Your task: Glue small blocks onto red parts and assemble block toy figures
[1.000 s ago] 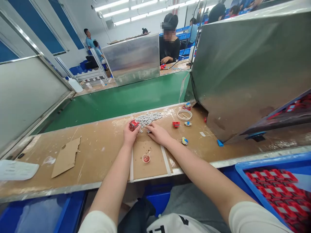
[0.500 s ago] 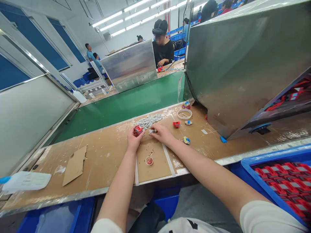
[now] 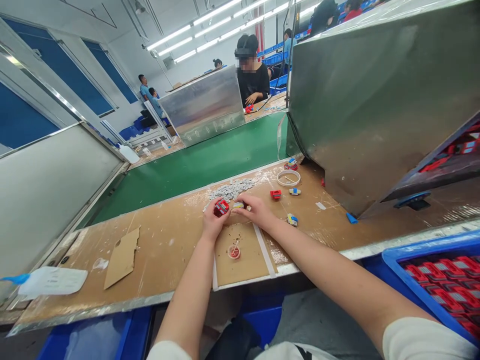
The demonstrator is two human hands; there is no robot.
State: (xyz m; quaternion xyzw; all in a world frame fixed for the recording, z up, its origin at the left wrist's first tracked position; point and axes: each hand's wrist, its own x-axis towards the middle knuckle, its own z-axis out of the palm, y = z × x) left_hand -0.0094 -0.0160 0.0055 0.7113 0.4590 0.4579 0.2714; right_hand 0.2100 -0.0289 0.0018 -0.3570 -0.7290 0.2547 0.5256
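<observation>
Head view: a person seated at a long brown bench [image 3: 157, 240] on an assembly line works both hands together at its middle, with a green conveyor belt [image 3: 195, 165] running just beyond them and a tall sheet-metal screen [image 3: 367, 95] rising to the right of the right hand. Nearer the body than the right arm, a blue bin [image 3: 397, 252] holds rows of red parts. Left of the left hand lie a scrap of cardboard [image 3: 122, 257] and, farther out, a white plastic bag [image 3: 52, 281]. Just past the fingertips sits a heap of small grey metal pieces [image 3: 230, 190]; beyond the right hand lies a white tape ring [image 3: 288, 177] and a few loose red and blue parts. A small red-stained cup [image 3: 234, 251] stands between the wrists, on the side toward the body. The left hand [image 3: 213, 222] is curled, pinching a small red housing [image 3: 221, 207] above the bench; the right hand [image 3: 258, 212] pinches a tiny metal piece [image 3: 238, 205] right beside it, the two almost touching. The step in hand looks like fitting the metal piece into the red housing. The next move would seem to call for lining the piece up with its slot, a fine and steady push, with the left hand keeping the housing from twisting.
</observation>
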